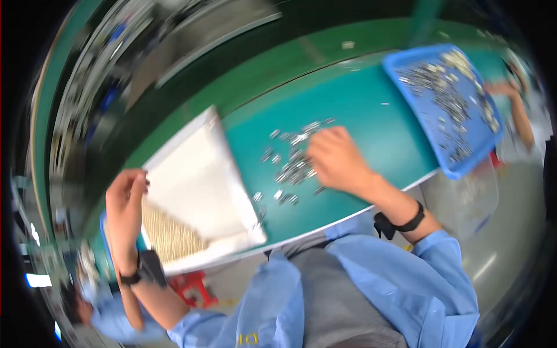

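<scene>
Over the left edge of a white tray point(194, 174), my left hand point(124, 206) is closed in a pinch. A tiny dark spot shows at its fingertips, too small and blurred to name. Tan, thin pieces point(168, 235) lie in close rows in the tray's near left corner. My right hand point(336, 159) is closed, fingers curled down at the right side of a loose pile of small shiny metal parts point(293, 168). Whatever its fingertips hold is hidden by the hand. The pile is spread on the green tabletop point(371, 127).
A blue tray point(426, 142) of metal parts and pale pieces stands at the right, with another person's hand point(503, 89) at its far side. Another person in blue point(119, 313) is at the lower left. A red stool point(194, 289) shows below the table edge.
</scene>
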The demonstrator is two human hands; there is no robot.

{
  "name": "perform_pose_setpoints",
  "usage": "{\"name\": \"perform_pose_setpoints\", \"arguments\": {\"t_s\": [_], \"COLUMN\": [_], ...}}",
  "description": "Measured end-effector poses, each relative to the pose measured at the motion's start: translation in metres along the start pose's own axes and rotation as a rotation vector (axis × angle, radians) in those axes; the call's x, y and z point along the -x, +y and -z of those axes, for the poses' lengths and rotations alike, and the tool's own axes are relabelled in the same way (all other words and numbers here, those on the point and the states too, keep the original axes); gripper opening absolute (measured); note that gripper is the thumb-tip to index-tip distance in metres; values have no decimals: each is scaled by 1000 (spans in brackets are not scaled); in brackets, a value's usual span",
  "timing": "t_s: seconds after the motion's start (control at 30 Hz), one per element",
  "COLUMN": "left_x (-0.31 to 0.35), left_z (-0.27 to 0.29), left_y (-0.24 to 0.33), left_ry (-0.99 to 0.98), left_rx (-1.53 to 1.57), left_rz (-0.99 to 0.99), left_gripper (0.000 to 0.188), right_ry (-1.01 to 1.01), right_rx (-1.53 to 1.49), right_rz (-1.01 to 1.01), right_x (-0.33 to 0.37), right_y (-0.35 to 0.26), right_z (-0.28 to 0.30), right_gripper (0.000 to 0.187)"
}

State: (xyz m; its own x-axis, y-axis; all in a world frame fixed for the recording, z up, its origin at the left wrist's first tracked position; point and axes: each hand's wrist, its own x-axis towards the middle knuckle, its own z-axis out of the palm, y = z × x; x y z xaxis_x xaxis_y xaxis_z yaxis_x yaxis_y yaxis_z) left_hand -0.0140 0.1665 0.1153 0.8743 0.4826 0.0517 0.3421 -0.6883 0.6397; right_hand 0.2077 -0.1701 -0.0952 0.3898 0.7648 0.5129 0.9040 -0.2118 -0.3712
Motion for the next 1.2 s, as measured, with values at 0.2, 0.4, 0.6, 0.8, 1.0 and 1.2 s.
{"name": "perform_pose_setpoints", "arguments": {"t_s": [0.2,0.4,0.6,0.8,1.0,1.2], "left_x": [96,58,24,29,13,10], "left_z": [24,18,19,43,33,43], "left_y": [-219,-264,-299,-371,-364,-395], "left_ry": [461,570,426,407,357,317], "left_rx": [-411,-826,-1074,-991,-994,-974], "left_rz": [222,279,334,273,272,294], "left_gripper": [16,21,24,21,24,23], "right_ry": [-119,-18,65,50,47,25], "right_rx": [-53,-25,-23,-105,-222,-256], "right_rz": [-35,0,-7,-78,-187,-241], "right_x": [-13,-18,-18,-25,-14,-15], "right_y": [-13,-22,-23,-21,-7,-11], "right_z": [4,0,0,-7,-10,-9], "right_gripper": [17,14,15,18,19,20]}}
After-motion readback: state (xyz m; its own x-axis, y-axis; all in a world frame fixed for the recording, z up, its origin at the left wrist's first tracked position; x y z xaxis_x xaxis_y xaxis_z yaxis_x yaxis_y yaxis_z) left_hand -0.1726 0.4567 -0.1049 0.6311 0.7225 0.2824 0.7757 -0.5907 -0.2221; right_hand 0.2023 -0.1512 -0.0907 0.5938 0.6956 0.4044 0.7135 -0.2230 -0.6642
